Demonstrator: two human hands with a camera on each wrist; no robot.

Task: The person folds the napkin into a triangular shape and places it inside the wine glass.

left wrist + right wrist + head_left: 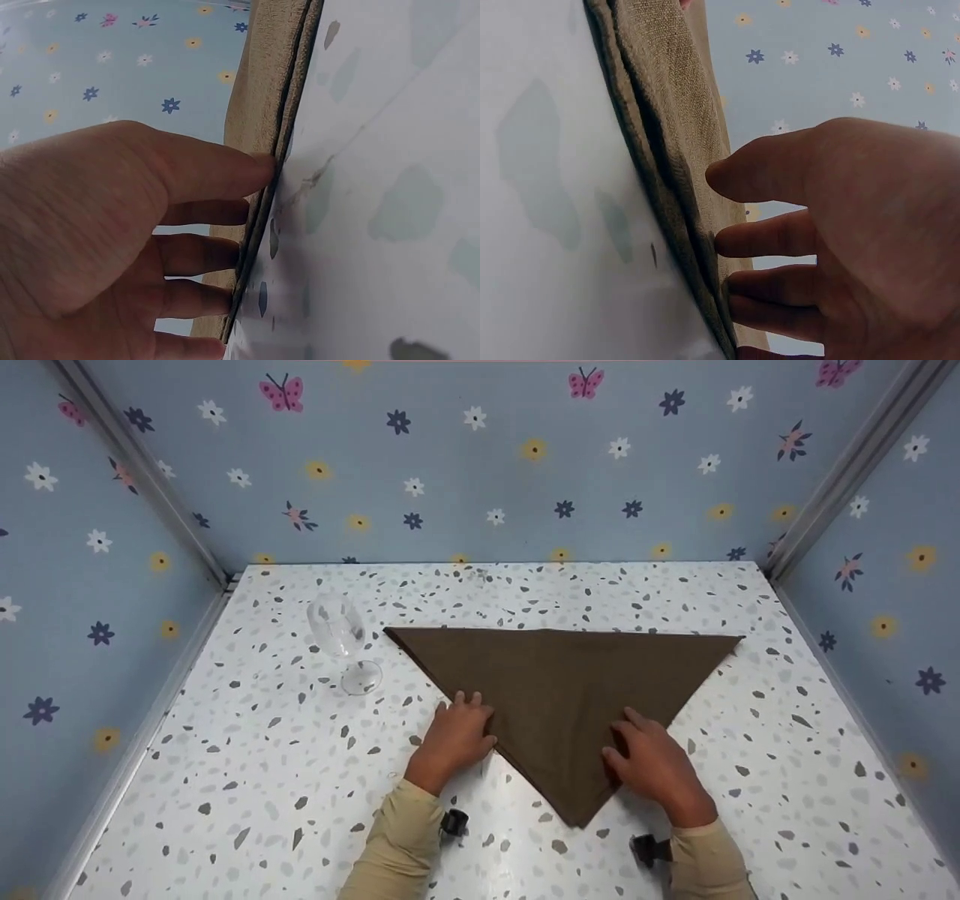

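A brown cloth napkin (555,690), folded into a triangle, lies flat with its long edge at the back and one corner toward the person. The left hand (456,735) touches its left slanting edge; in the left wrist view the thumb (232,174) and straight fingers meet the layered edge of the cloth (262,112). On the right slanting edge rests the right hand (651,757). The right wrist view shows its fingers (772,234) extended against the folded layers (667,150), thumb slightly apart from the other fingers. Neither hand curls round the cloth.
A clear stemmed glass (337,630) lies on its side left of the cloth, its round foot (361,678) toward the person. The speckled white tabletop (262,750) is bounded by blue flowered panels (480,457) at the back and both sides.
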